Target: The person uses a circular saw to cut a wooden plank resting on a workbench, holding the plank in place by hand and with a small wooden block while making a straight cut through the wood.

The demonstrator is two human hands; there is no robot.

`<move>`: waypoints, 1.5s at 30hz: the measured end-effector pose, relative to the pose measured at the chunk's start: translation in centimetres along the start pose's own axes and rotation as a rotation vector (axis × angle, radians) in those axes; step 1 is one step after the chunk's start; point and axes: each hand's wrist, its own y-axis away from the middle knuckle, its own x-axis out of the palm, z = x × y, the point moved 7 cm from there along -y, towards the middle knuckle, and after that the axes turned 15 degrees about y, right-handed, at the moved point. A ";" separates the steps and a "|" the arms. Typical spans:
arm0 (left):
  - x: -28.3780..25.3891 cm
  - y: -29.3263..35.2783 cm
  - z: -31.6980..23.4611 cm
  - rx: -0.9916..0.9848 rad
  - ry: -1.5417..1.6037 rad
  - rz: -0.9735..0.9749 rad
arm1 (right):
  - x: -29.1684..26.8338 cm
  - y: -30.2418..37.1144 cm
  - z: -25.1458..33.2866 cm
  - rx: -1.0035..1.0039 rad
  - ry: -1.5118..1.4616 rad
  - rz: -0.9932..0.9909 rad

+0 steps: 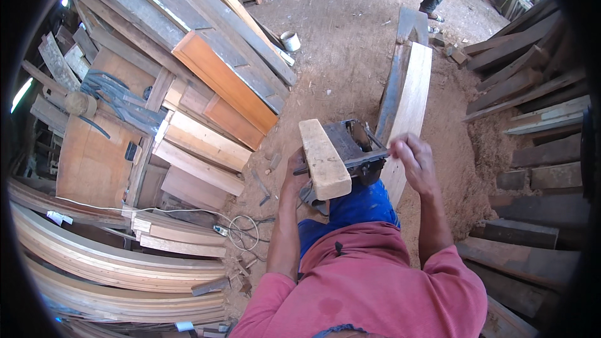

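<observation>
Wood block: pale, short, being rested across a dark power tool above the blue-clad lap.
Left hand: being wrapped around the block's underside.
Right hand: being closed, fingers pinching the tool's right edge.
Curved plank: lying beyond, on sawdust.

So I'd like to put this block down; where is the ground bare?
Bare sawdust ground lies between the leaning grey planks and the pale curved board. Left is crowded with stacked boards; right with dark timbers.
</observation>
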 end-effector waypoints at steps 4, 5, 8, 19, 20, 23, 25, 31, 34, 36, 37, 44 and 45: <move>-0.2 0.3 -0.4 0.050 0.073 0.040 | 0.1 -2.0 -1.9 -0.084 0.461 -0.309; 0.2 0.4 -0.8 0.070 0.075 0.049 | 0.7 -2.0 -3.1 -0.123 0.456 -0.312; -1.2 0.7 1.8 -0.067 0.136 -0.022 | 2.7 -1.3 -4.0 -0.114 0.431 -0.305; -0.5 -1.4 0.5 0.167 -0.437 -0.204 | 1.6 -2.0 -4.5 -0.084 0.424 -0.248; -0.2 -1.0 0.4 0.169 -0.411 -0.270 | 1.5 -2.2 -5.3 -0.103 0.420 -0.252; -2.0 0.0 2.8 0.204 -0.073 -0.419 | 1.8 -2.4 -5.6 -0.153 0.403 -0.231; -0.7 1.4 4.8 0.225 0.289 -0.382 | 1.1 -1.8 -6.0 -0.108 0.345 -0.269; 1.8 7.1 11.8 0.224 0.153 -0.100 | 1.9 -3.0 -6.8 -0.214 0.446 -0.257; 6.8 7.9 6.3 0.142 -0.408 -0.018 | 1.7 -2.8 -7.2 -0.154 0.395 -0.298; 7.5 6.6 5.5 0.133 -0.466 -0.018 | 1.7 -2.8 -6.9 -0.147 0.392 -0.329; 7.7 6.2 5.5 0.118 -0.518 -0.031 | 1.6 -2.8 -6.8 -0.141 0.392 -0.344; 7.9 4.5 7.6 0.136 -0.702 -0.077 | 1.9 -3.1 -7.5 -0.080 0.407 -0.393; 8.0 4.4 7.3 0.227 -0.715 -0.083 | 1.8 -3.1 -7.6 -0.052 0.391 -0.413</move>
